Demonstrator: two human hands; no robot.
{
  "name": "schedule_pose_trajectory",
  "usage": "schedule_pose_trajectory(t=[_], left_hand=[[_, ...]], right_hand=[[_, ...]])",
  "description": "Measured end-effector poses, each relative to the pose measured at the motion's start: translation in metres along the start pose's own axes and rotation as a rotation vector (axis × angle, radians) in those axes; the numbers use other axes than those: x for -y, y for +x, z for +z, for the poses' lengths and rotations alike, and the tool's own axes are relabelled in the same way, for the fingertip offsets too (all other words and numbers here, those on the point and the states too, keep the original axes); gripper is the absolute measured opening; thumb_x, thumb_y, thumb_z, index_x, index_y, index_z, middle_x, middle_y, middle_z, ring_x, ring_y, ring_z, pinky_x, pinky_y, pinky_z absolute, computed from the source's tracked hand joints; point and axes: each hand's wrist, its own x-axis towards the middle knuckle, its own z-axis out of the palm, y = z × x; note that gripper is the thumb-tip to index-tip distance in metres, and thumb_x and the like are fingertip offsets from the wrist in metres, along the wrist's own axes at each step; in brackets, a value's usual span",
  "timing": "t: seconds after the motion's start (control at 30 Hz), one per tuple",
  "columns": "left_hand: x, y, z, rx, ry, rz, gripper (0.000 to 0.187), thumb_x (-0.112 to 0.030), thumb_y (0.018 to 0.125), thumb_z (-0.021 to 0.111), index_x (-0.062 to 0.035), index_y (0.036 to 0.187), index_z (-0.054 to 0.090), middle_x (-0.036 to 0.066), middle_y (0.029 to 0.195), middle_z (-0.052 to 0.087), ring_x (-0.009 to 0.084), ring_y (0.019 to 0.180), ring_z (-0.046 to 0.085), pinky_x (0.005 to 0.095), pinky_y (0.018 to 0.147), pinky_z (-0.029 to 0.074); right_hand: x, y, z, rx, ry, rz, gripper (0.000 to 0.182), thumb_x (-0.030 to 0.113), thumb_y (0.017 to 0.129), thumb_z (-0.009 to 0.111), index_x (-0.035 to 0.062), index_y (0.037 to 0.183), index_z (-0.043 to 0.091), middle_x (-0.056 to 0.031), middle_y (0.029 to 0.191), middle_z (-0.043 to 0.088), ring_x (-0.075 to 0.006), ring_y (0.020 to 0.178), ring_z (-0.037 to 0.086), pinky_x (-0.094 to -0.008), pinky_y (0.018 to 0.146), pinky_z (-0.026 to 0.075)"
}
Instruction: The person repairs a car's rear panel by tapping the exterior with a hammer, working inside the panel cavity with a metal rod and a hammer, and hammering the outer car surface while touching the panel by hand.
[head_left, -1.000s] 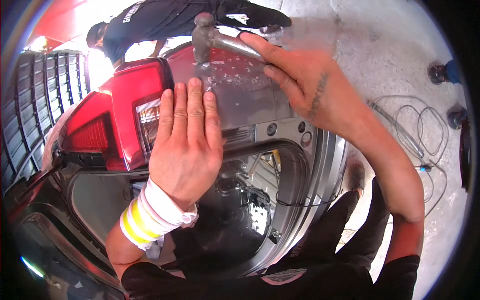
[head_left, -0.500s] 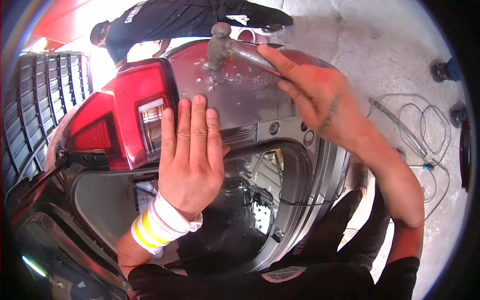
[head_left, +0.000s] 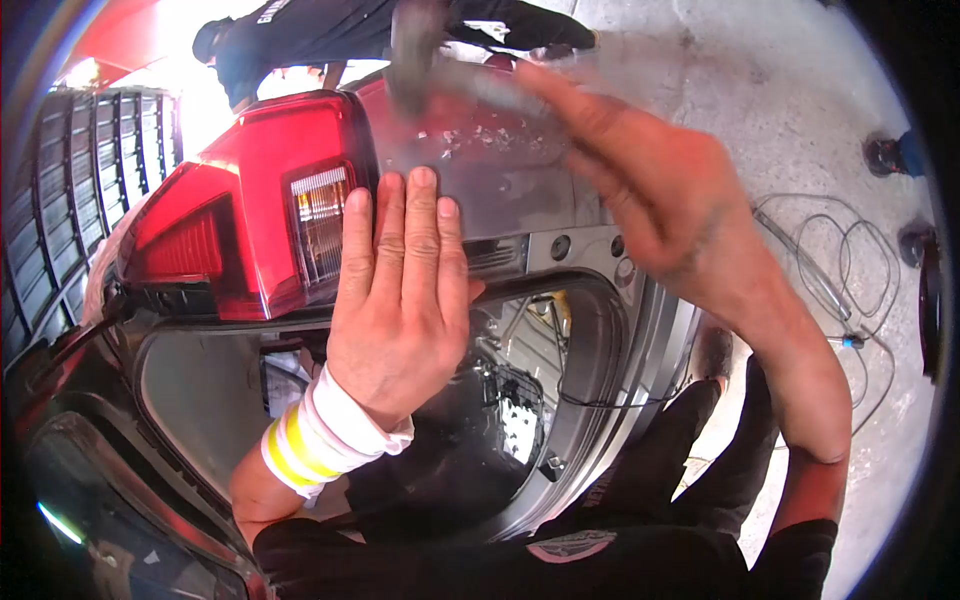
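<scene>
My right hand [head_left: 660, 185] is wrapped round the handle of a ball-peen hammer [head_left: 412, 60], its head blurred by motion over the grey body panel [head_left: 500, 195] of a car. White chips and bare scuffed spots mark the panel below the hammer head. My left hand [head_left: 405, 290] lies flat, fingers stretched out together, the fingertips on the panel beside the red tail light [head_left: 290, 150]. A white wristband with a yellow stripe [head_left: 325, 440] covers the left wrist. Under the left palm is the rim of the car's rear opening.
The opening [head_left: 590, 330] shows a dark interior with loose parts. A person in dark clothes [head_left: 320, 35] bends beyond the car. Coiled cable [head_left: 850, 225] lies on the concrete floor [head_left: 790, 110] at the right, near another person's shoe [head_left: 885, 157]. A slatted dark shutter [head_left: 85, 180] stands at left.
The hammer head has risen off the panel, up and slightly left in view, with my right hand. My left hand stays flat by the tail light; the whole view has shifted slightly.
</scene>
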Motion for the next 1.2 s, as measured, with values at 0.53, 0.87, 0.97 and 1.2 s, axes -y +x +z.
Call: schedule_pose_trajectory(t=[0.53, 0.87, 0.97, 1.2], left_hand=[[-0.016, -0.024, -0.001, 0.074, -0.046, -0.046, 0.072, -0.036, 0.095, 0.063, 0.0076, 0.15, 0.044, 0.028, 0.161, 0.038, 0.0446, 0.152, 0.033, 0.0638, 0.123, 0.019], [-0.023, -0.032, -0.002, 0.086, -0.103, -0.072, 0.073, -0.035, 0.091, 0.068, 0.0038, 0.149, 0.048, 0.028, 0.162, 0.036, 0.0449, 0.153, 0.031, 0.0634, 0.124, 0.017], [-0.025, -0.036, -0.004, 0.104, -0.134, -0.08, 0.073, -0.034, 0.087, 0.072, 0.0029, 0.147, 0.05, 0.028, 0.163, 0.035, 0.0458, 0.153, 0.029, 0.0633, 0.124, 0.017], [-0.027, -0.04, -0.003, 0.109, -0.181, -0.081, 0.071, -0.032, 0.087, 0.073, 0.0019, 0.146, 0.052, 0.028, 0.163, 0.034, 0.0461, 0.154, 0.028, 0.0634, 0.124, 0.016]], right_hand=[[-0.003, -0.006, 0.007, -0.032, -0.009, 0.003, 0.06, 0.006, 0.095, 0.064, 0.0206, 0.152, 0.053, -0.017, 0.093, 0.069, -0.0346, 0.079, 0.066, -0.0409, 0.075, 0.054], [0.004, -0.014, 0.005, 0.041, -0.076, -0.003, 0.06, 0.005, 0.095, 0.063, 0.0226, 0.152, 0.053, -0.0134, 0.08, 0.063, -0.0333, 0.072, 0.062, -0.0415, 0.068, 0.052], [0.006, -0.021, 0.01, -0.057, 0.002, -0.004, 0.063, 0.005, 0.094, 0.065, 0.0233, 0.153, 0.052, -0.0126, 0.075, 0.058, -0.0325, 0.067, 0.059, -0.0417, 0.064, 0.05], [0.02, -0.033, 0.009, -0.028, -0.003, -0.007, 0.066, 0.003, 0.091, 0.067, 0.0231, 0.153, 0.053, -0.0113, 0.07, 0.051, -0.0296, 0.062, 0.055, -0.0402, 0.06, 0.049]])
